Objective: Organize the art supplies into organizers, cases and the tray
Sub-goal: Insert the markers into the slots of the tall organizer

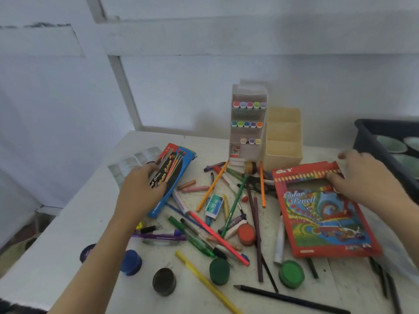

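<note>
My left hand [141,189] grips the blue and black water colour pen box [174,173] at the table's left. My right hand [362,175] holds the top edge of the red colour pencil case [317,214] on the right, thumb on its window. Between them lies a heap of loose pencils, pens and crayons [226,207]. Round paint pots lie near the front: blue [131,262], dark brown [164,281], two green [219,271] [291,274] and orange [246,234]. A white marker organizer [248,123] and a beige compartment organizer [283,139] stand at the back.
A dark tray [371,141] holding round pale dishes sits at the far right edge. A clear plastic palette [129,164] lies behind my left hand. The white table [68,223] ends at left, with a drop to the floor. A wall stands close behind.
</note>
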